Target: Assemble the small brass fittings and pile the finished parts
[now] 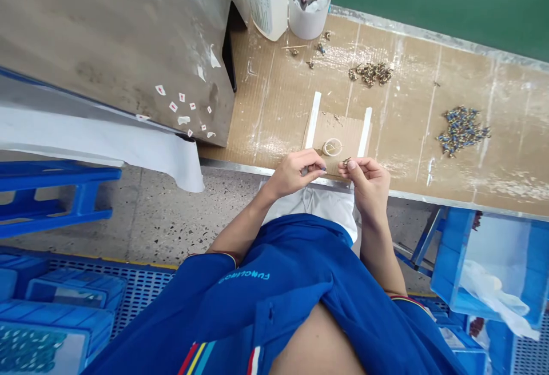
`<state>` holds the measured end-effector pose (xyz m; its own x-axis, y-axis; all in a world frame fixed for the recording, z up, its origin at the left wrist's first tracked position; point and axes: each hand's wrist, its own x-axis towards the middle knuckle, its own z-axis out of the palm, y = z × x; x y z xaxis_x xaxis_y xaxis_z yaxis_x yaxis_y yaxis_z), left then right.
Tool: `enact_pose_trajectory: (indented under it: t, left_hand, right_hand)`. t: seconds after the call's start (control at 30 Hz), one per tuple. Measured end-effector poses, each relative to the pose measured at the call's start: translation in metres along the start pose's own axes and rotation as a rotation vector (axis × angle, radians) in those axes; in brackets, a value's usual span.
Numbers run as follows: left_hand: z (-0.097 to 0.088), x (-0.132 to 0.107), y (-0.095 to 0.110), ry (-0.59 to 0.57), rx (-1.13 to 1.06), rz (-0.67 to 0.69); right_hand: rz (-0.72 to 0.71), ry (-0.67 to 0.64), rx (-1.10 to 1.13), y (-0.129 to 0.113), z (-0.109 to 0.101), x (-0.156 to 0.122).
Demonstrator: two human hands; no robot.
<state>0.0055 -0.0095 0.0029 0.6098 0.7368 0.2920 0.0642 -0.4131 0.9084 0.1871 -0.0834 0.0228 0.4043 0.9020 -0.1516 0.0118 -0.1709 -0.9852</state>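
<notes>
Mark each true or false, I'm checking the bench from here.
The right hand pinches a small metal part. True.
The left hand is beside it, over the front edge of the bench. True.
The bluish pile of parts lies left of the brownish pile. False: the bluish pile lies right of the brownish pile.
A plastic cup stands at the bench's back. True.
A blue crate sits on the bench. False: the blue crate sits below it.

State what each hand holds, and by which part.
Right hand pinches a small metal part between fingertips, grip spot too small to tell; left hand shows nothing held.
</notes>
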Motion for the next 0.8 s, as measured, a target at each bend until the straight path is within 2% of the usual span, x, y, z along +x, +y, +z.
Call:
enact_pose_trajectory:
  t: [0.37,0.6,0.8]
  left_hand:
    - [0.000,-0.002,-0.007,0.018,-0.007,0.013]
    - [-0.001,-0.002,-0.005,0.009,0.011,-0.017]
    - [0.000,-0.003,-0.010,-0.005,0.050,0.021]
  right_hand:
    - [-0.046,-0.053,-0.053,0.003,0.021,-0.010]
    - [-0.024,-0.067,-0.056,0.000,0.022,-0.012]
    - [-0.037,-0.116,-0.110,0.003,0.020,-0.012]
